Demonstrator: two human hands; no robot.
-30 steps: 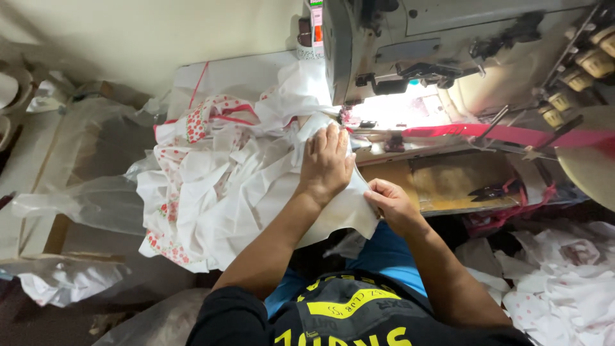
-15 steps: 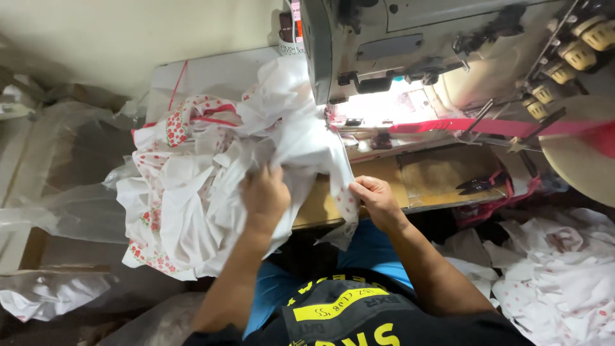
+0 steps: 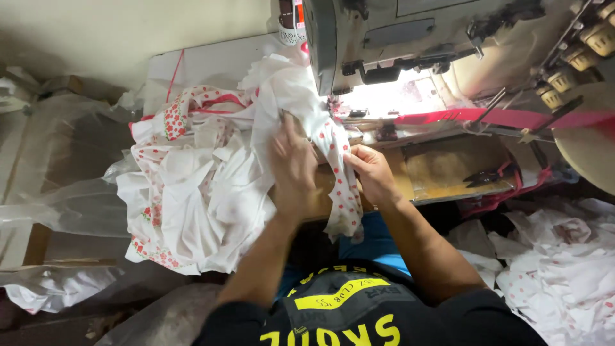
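Two hands work a white cloth (image 3: 291,90) with red dots, draped from the sewing machine (image 3: 410,38) over the table edge. The left hand (image 3: 291,163) presses flat, fingers blurred; the right hand (image 3: 371,173) pinches the hanging strip. Light, soft and floppy, the cloth likely handles best gripped at its edge.

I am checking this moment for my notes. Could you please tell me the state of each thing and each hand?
Left hand: flat on the white cloth, blurred.
Right hand: pinching the cloth's dotted edge.
White cloth with red dots: crumpled, hanging off the table.
Sewing machine: lamp lit.
Red strip: lying stretched under the machine.
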